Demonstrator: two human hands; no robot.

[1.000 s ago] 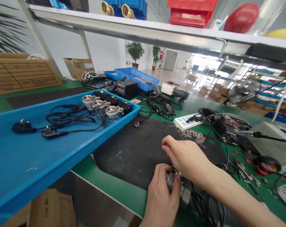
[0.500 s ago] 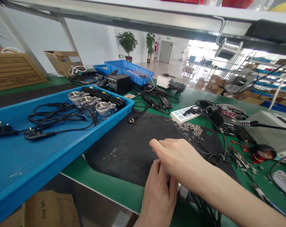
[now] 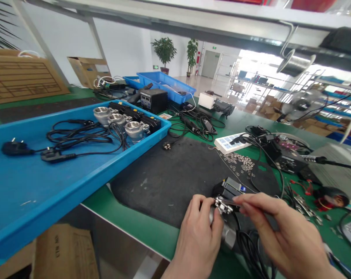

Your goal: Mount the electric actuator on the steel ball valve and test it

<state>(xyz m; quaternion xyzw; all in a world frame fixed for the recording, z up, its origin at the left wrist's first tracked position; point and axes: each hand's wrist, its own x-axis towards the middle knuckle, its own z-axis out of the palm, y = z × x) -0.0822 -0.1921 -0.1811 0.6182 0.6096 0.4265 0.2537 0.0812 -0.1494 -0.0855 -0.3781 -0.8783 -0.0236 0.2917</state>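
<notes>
My left hand (image 3: 197,232) is closed round a silver metal fitting (image 3: 229,237) at the mat's near edge. A black box (image 3: 230,186) with a blue spot joins it by a small shiny bracket (image 3: 222,205), where my left fingertips rest. My right hand (image 3: 283,236) pinches a thin metal piece, its tip at the bracket; I cannot tell what kind of piece it is. Black cable (image 3: 251,248) lies coiled beneath and beside the right hand. Part of the fitting is hidden by my left hand.
To the left a blue tray (image 3: 85,182) holds several similar metal-cup units (image 3: 135,131) and black plug cables. Small metal rings (image 3: 241,162) lie on the black mat (image 3: 164,182), near a white power strip (image 3: 232,143). Metal tools (image 3: 306,209) and a soldering-iron holder sit at right.
My right hand has moved right and down, off the left hand it was crossing, uncovering the black box and bracket. It now shows a thin metal piece. The view has shifted slightly.
</notes>
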